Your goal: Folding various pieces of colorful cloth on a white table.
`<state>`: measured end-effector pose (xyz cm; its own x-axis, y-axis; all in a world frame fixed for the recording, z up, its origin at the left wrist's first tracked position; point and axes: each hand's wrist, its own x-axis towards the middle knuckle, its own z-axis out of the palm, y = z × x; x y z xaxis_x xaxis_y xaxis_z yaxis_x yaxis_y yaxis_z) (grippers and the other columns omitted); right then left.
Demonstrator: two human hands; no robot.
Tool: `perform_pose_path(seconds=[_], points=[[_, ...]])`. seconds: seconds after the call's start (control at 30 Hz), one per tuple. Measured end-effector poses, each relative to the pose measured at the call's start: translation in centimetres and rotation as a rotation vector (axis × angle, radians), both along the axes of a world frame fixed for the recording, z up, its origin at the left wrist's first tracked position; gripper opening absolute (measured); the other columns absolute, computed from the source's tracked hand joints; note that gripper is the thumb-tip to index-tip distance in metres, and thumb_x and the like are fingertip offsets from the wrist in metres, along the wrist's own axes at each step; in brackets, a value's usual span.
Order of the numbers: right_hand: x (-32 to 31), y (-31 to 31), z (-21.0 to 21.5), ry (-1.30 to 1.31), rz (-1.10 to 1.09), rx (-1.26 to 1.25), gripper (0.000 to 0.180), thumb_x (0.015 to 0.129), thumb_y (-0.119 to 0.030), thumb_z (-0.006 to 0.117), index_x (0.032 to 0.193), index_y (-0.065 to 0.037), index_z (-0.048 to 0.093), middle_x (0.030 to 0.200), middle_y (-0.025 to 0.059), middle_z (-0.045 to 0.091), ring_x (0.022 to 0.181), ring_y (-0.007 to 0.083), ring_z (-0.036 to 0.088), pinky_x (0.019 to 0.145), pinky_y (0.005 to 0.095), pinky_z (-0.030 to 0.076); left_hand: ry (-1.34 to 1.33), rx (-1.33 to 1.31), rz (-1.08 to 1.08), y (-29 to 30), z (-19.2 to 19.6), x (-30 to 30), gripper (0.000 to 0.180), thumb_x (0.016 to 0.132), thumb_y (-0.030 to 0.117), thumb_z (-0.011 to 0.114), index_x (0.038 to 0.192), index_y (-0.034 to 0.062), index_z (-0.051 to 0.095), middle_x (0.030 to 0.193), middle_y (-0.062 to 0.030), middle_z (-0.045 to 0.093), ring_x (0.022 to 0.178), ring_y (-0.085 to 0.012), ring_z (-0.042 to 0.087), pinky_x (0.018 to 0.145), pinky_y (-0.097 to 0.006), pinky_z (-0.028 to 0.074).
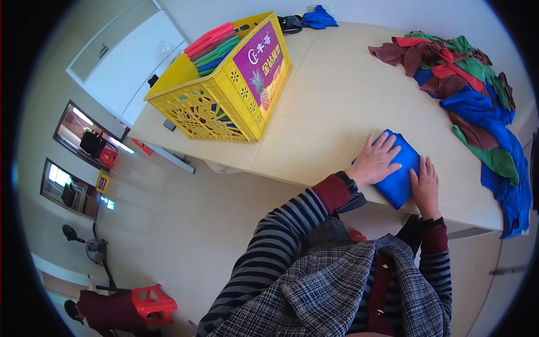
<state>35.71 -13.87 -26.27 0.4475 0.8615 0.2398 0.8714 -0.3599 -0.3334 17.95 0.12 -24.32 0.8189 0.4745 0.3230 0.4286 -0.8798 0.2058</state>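
One yellow plastic crate (pixel 224 92) of folded cloths (pixel 213 49) stands on the desk (pixel 331 84) to the left; one loose heap of cloths (pixel 477 104), too tangled for me to count, sprawls along the right. Between them, near the front edge, lies one folded blue cloth (pixel 400 182). The left hand (pixel 377 160) is flat on it, fingers spread; the right hand (pixel 426 188), fingers extended, lies at its right edge.

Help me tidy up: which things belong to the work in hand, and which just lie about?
Likely in use:
folded blue cloth
loose cloths
yellow crate
stacked cloths inside it

Apparently lying about:
red stool, lower left
black item beyond the crate
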Motion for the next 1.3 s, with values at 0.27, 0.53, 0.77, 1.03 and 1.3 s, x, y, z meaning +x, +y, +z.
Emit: perform_pose_path(seconds=[0.27, 0.53, 0.77, 1.03, 1.3], points=[[-3.6, 0.9, 0.5, -0.067, 0.208, 0.153, 0.055, 0.102, -0.027, 0.052, 0.149, -0.002, 0.041, 0.157, 0.0226, 0.037, 0.148, 0.0386, 0.031, 0.121, 0.0480, 0.023, -0.037, 0.174, -0.141, 1.1, -1.7, 3.7, 0.049, 0.098, 0.033, 0.051, 0.141, 0.0098, 0.055, 0.149, -0.0164, 0.049, 0.141, -0.0346, 0.040, 0.112, -0.056, 0.031], [-2.0, -1.4, 0.0, -0.072, 0.085, 0.070, 0.057, 0.104, -0.033, 0.047, 0.153, -0.005, 0.037, 0.160, 0.0186, 0.035, 0.150, 0.0365, 0.028, 0.122, 0.0494, 0.022, 0.030, 0.064, -0.124, 0.4, -1.5, 3.8, 0.053, 0.104, 0.037, 0.047, 0.150, 0.0131, 0.046, 0.159, -0.0127, 0.039, 0.147, -0.0327, 0.034, 0.120, -0.053, 0.025], [1.4, -2.1, 0.7, -0.004, -0.020, 0.034, 0.056, 0.105, -0.035, 0.045, 0.153, -0.007, 0.039, 0.157, 0.0202, 0.038, 0.148, 0.0386, 0.032, 0.121, 0.0506, 0.025, 0.024, 0.029, -0.122, -0.2, -0.6, 2.9, 0.054, 0.103, 0.039, 0.048, 0.150, 0.0122, 0.046, 0.159, -0.0139, 0.039, 0.147, -0.0334, 0.034, 0.120, -0.053, 0.022], [0.4, 1.2, 3.3, -0.011, 0.312, 0.013, 0.058, 0.106, -0.042, 0.043, 0.155, -0.012, 0.037, 0.160, 0.0164, 0.036, 0.149, 0.0367, 0.030, 0.122, 0.0517, 0.024, 0.021, 0.076, -0.307, -8.2, 1.0, -0.6, 0.063, 0.095, 0.033, 0.062, 0.149, 0.0049, 0.044, 0.157, -0.0163, 0.039, 0.148, -0.0327, 0.033, 0.120, -0.056, 0.021], [2.5, 4.2, 0.4, -0.251, 0.432, -0.142, 0.060, 0.106, -0.053, 0.036, 0.157, -0.021, 0.035, 0.161, 0.0093, 0.035, 0.150, 0.0339, 0.030, 0.122, 0.0521, 0.025, 0.101, 0.091, -0.350, -9.6, -0.6, -1.7, 0.072, 0.089, 0.029, 0.070, 0.150, 0.0055, 0.042, 0.159, -0.0153, 0.037, 0.148, -0.0322, 0.032, 0.121, -0.056, 0.021]])
